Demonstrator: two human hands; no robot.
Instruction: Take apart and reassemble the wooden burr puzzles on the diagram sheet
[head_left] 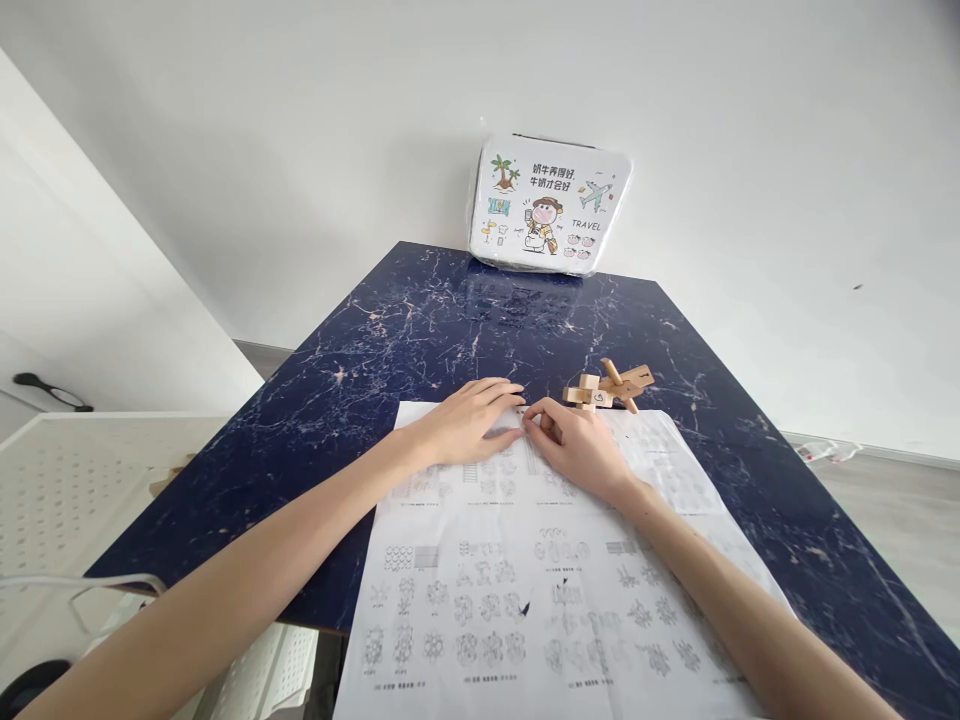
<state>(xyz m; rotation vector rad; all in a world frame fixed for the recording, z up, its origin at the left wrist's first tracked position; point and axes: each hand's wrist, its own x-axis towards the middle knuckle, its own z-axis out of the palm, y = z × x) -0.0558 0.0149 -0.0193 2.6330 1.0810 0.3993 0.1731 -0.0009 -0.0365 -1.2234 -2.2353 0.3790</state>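
A large white instruction sheet (487, 520), printed with rows of small line drawings, lies over the near part of the table and has a few small tears. My left hand (469, 415) rests palm down across its top edge, fingers stretched out toward the right. Close beside it, my right hand (574, 440) is on the same sheet with its fingers curled and the fingertips pinched together. Whatever those fingertips hold, if anything, is hidden. Just beyond my right hand sits a small wooden interlocking puzzle (600, 390) of light brown pieces, at the sheet's far edge.
The dark blue marbled table (420, 320) narrows toward the white wall. A white case with cartoon pictures (551, 205), in clear wrap, leans there at the back. At left stand a white perforated surface (75, 480) and a white cable (97, 580).
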